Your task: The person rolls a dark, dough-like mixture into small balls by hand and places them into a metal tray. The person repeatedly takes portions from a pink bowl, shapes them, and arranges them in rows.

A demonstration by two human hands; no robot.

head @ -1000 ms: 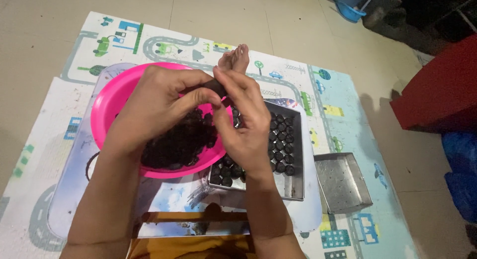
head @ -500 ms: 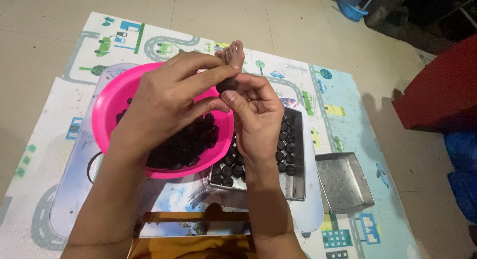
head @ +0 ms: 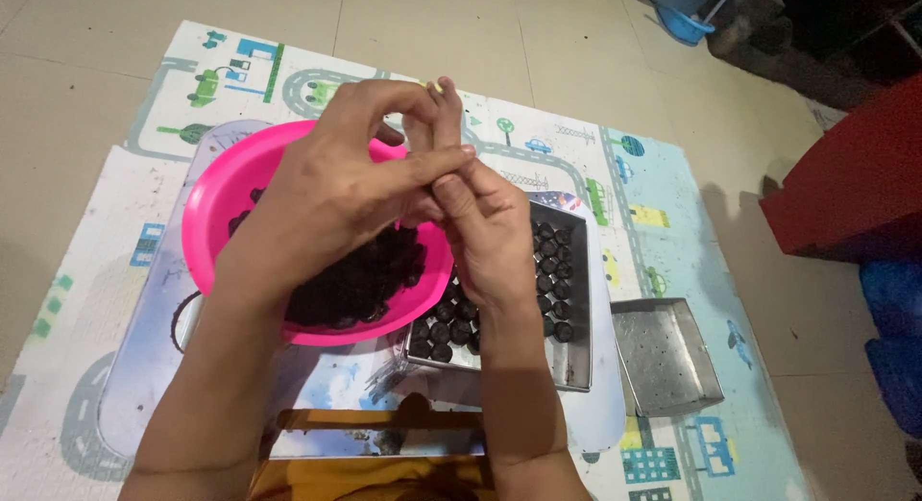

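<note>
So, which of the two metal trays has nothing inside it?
The smaller metal tray, lying apart at the right on the play mat, holds nothing. The larger metal tray, partly under the hands, holds rows of dark round pieces.

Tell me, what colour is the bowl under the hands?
Bright pink; the bowl shows best in the head view.

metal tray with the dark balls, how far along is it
Done: the metal tray already holds rows of dark balls along its right and near sides. In hand: the left hand and right hand meet above the pink bowl; what they pinch is hidden. Left: a dark heap remains in the bowl, and a second small tray sits bare.
</note>
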